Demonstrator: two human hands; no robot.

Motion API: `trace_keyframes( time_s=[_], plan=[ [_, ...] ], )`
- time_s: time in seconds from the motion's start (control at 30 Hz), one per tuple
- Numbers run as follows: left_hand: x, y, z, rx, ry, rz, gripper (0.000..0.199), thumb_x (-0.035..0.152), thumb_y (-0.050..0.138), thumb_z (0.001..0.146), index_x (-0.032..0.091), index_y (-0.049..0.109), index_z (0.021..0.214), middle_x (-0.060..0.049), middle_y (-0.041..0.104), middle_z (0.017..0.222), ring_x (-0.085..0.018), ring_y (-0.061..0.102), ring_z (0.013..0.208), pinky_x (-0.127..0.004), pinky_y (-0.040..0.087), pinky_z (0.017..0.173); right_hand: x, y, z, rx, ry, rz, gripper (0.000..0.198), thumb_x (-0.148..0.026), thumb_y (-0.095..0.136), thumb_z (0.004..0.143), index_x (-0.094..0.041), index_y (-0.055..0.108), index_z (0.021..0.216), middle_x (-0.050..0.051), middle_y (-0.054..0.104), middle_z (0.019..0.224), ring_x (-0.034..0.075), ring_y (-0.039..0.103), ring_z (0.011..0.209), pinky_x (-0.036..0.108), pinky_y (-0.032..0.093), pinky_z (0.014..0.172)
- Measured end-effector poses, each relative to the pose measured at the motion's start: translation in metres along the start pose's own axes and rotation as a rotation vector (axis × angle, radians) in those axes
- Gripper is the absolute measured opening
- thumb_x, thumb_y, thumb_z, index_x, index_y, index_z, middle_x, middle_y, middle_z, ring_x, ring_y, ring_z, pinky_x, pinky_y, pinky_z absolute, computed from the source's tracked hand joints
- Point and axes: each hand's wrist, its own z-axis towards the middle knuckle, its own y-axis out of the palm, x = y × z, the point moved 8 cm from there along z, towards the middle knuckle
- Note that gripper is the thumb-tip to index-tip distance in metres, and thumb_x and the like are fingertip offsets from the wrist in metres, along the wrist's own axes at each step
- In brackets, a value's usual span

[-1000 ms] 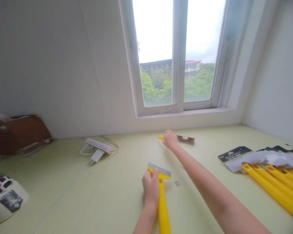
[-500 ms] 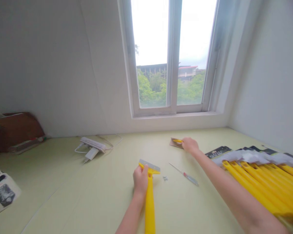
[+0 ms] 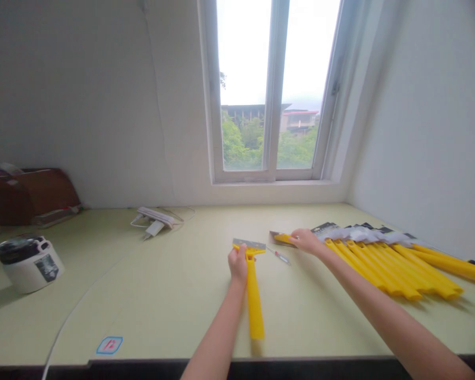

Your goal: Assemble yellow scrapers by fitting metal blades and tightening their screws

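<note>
My left hand [image 3: 238,263] is closed around the neck of a scraper [image 3: 255,303], just below its head. The scraper has a long yellow handle and a wide grey blade, which points toward the window. Farther right, my right hand [image 3: 305,241] has its fingers closed on a small flat yellow-and-brown piece [image 3: 282,238]; its exact kind is unclear. A screwdriver [image 3: 282,257] with a clear and red handle lies on the table between the hands, its shaft partly behind the scraper head.
Several yellow scrapers [image 3: 391,269] with wrapped heads lie in a row at right. A lidded white mug [image 3: 31,266] stands at left. A power strip [image 3: 155,217] with a plug and a brown box [image 3: 35,195] are near the wall. A white cable [image 3: 77,303] crosses the table [image 3: 162,311].
The view has shifted, showing the table's front edge. My right hand has brought the yellow-and-brown piece nearer the scraper head. My left hand still grips the scraper.
</note>
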Motion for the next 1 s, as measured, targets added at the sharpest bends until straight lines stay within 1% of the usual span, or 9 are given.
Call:
trace_keyframes(
  time_s=[0.13, 0.27, 0.33, 0.4, 0.57, 0.67, 0.8, 0.9, 1.0],
  plan=[
    [-0.016, 0.010, -0.017, 0.055, -0.016, 0.046, 0.024, 0.037, 0.052, 0.066, 0.013, 0.052, 0.062, 0.000, 0.053, 0.043, -0.012, 0.051, 0.038, -0.021, 0.035, 0.039, -0.013, -0.021, -0.015, 0.176, 0.043, 0.157, 0.026, -0.026, 0.043, 0.077, -0.018, 0.068, 0.080, 0.006, 0.067, 0.090, 0.019, 0.058, 0.088, 0.025, 0.039, 0.076],
    [-0.024, 0.007, -0.016, 0.080, -0.013, 0.110, 0.023, 0.036, 0.050, 0.067, 0.014, 0.051, 0.062, 0.001, 0.052, 0.042, -0.012, 0.050, 0.036, -0.021, 0.036, 0.039, -0.025, -0.030, -0.036, 0.435, 0.082, 0.640, 0.036, -0.036, 0.043, 0.076, -0.014, 0.063, 0.097, 0.009, 0.066, 0.094, 0.020, 0.060, 0.082, 0.030, 0.044, 0.073],
    [-0.026, 0.004, -0.012, 0.082, -0.006, 0.136, 0.022, 0.035, 0.051, 0.067, 0.013, 0.052, 0.063, 0.000, 0.053, 0.042, -0.012, 0.051, 0.037, -0.022, 0.037, 0.039, -0.034, -0.016, -0.042, 0.420, 0.085, 0.938, 0.046, -0.041, 0.045, 0.075, -0.010, 0.059, 0.106, 0.010, 0.066, 0.088, 0.018, 0.061, 0.067, 0.031, 0.047, 0.062],
    [-0.025, 0.003, -0.010, 0.076, 0.017, 0.158, 0.023, 0.035, 0.051, 0.067, 0.013, 0.053, 0.064, 0.000, 0.053, 0.043, -0.013, 0.052, 0.038, -0.022, 0.038, 0.040, -0.049, -0.004, -0.047, 0.389, 0.033, 1.089, 0.045, -0.040, 0.051, 0.071, -0.010, 0.062, 0.102, 0.009, 0.067, 0.081, 0.017, 0.059, 0.063, 0.031, 0.047, 0.059],
    [-0.020, 0.004, -0.011, 0.054, 0.044, 0.211, 0.024, 0.035, 0.053, 0.067, 0.011, 0.057, 0.063, -0.001, 0.055, 0.044, -0.013, 0.053, 0.039, -0.022, 0.040, 0.042, -0.085, 0.002, -0.060, 0.345, -0.161, 1.075, 0.027, -0.033, 0.054, 0.069, -0.018, 0.068, 0.087, 0.009, 0.065, 0.098, 0.020, 0.059, 0.085, 0.034, 0.047, 0.074],
    [-0.016, 0.005, -0.014, 0.046, 0.043, 0.226, 0.023, 0.034, 0.053, 0.068, 0.011, 0.057, 0.064, -0.001, 0.055, 0.046, -0.013, 0.053, 0.040, -0.023, 0.041, 0.043, -0.099, 0.003, -0.064, 0.297, -0.250, 0.998, 0.023, -0.034, 0.054, 0.071, -0.019, 0.069, 0.081, 0.008, 0.066, 0.094, 0.021, 0.058, 0.090, 0.035, 0.045, 0.080],
    [-0.013, 0.006, -0.015, 0.024, 0.064, 0.239, 0.022, 0.032, 0.051, 0.069, 0.011, 0.057, 0.065, -0.002, 0.057, 0.050, -0.014, 0.055, 0.043, -0.024, 0.043, 0.045, -0.094, 0.007, -0.064, 0.322, -0.218, 1.016, 0.026, -0.034, 0.059, 0.068, -0.019, 0.066, 0.088, 0.006, 0.065, 0.089, 0.019, 0.059, 0.084, 0.033, 0.046, 0.076],
    [-0.014, 0.005, -0.014, 0.008, 0.079, 0.271, 0.024, 0.034, 0.050, 0.069, 0.011, 0.057, 0.065, -0.003, 0.057, 0.051, -0.014, 0.055, 0.043, -0.025, 0.044, 0.045, -0.089, 0.015, -0.062, 0.278, -0.162, 1.123, 0.036, -0.034, 0.063, 0.064, -0.017, 0.062, 0.096, 0.005, 0.064, 0.083, 0.017, 0.059, 0.077, 0.030, 0.048, 0.070],
    [-0.014, 0.003, -0.012, 0.015, 0.111, 0.307, 0.024, 0.035, 0.051, 0.068, 0.012, 0.057, 0.064, -0.002, 0.057, 0.049, -0.015, 0.055, 0.043, -0.024, 0.042, 0.044, -0.088, 0.020, -0.061, 0.217, -0.132, 1.181, 0.035, -0.036, 0.063, 0.063, -0.016, 0.063, 0.092, 0.004, 0.063, 0.078, 0.016, 0.059, 0.073, 0.029, 0.047, 0.068]
  ],
)
